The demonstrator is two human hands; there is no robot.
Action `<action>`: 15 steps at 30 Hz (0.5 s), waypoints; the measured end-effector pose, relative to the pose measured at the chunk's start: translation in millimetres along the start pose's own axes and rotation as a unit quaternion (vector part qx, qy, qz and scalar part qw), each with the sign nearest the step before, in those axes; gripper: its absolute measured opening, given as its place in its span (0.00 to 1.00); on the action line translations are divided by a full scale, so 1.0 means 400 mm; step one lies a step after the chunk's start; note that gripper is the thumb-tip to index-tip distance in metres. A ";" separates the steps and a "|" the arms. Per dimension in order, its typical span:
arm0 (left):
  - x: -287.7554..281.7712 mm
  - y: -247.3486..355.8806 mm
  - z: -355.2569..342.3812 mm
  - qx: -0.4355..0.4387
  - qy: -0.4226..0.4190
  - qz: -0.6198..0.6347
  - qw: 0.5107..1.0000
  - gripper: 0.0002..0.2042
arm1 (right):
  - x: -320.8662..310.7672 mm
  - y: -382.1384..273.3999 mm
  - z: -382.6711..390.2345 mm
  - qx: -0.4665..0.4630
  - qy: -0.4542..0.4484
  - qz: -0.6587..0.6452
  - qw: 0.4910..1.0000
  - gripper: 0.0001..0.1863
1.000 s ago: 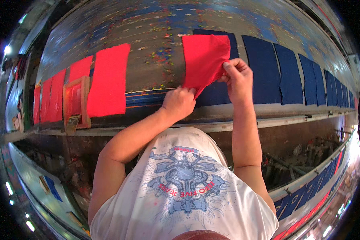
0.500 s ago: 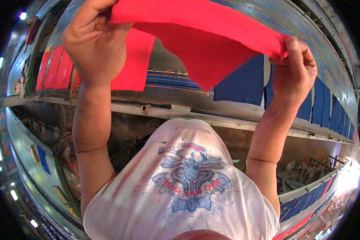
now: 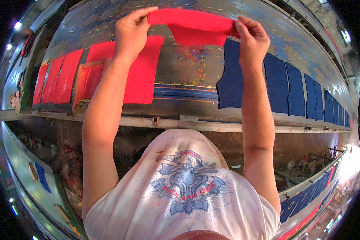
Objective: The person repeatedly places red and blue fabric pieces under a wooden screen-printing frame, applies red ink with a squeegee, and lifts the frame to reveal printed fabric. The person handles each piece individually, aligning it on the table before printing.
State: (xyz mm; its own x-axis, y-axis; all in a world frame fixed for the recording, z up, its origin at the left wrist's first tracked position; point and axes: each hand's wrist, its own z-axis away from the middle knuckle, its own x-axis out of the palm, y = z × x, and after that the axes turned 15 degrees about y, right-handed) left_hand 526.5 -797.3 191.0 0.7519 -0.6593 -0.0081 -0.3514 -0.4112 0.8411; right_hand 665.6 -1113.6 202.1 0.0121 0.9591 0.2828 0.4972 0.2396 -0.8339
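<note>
A red fabric piece [image 3: 194, 24] is stretched between my two hands over the far part of the long table. My left hand [image 3: 133, 34] pinches its left corner, and my right hand [image 3: 253, 38] pinches the right corner. Part of the cloth hangs down between them. Below the held cloth, a paint-spotted stretch of tabletop [image 3: 188, 66] shows between a red panel [image 3: 142, 76] lying flat on the left and a navy panel [image 3: 229, 78] on the right. My right forearm partly covers the navy panel; the left one crosses the red.
More red panels [image 3: 64, 78] lie at the left, near a small wooden frame [image 3: 79, 86]. Several navy panels [image 3: 296, 90] run in a row to the right. A pale rail [image 3: 180, 122] edges the table's near side. Another table with navy pieces [image 3: 306, 202] stands behind at the right.
Both hands have moved farther out over the table and closer together, carrying the red fabric away from me. It now hangs over the gap between the red and navy panels.
</note>
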 end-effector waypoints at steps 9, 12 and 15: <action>-0.073 -0.152 0.308 -0.323 -0.037 0.013 0.946 0.09 | -0.158 0.146 0.311 0.247 -0.011 0.179 0.952 0.06; -0.079 -0.213 0.415 -0.320 -0.066 0.008 0.945 0.07 | -0.208 0.168 0.384 0.301 -0.034 0.264 0.915 0.08; -0.088 -0.257 0.473 -0.316 -0.104 -0.043 0.942 0.13 | -0.235 0.172 0.406 0.348 -0.074 0.360 0.862 0.13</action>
State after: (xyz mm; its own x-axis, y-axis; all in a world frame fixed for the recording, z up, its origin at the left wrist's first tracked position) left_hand 430.6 -850.8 2.6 0.6145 -0.7761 -0.1414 0.1569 -0.0554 0.9861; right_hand 557.9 -1162.8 41.0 -0.0363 0.8935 -0.4477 -0.2350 -0.4430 -0.8652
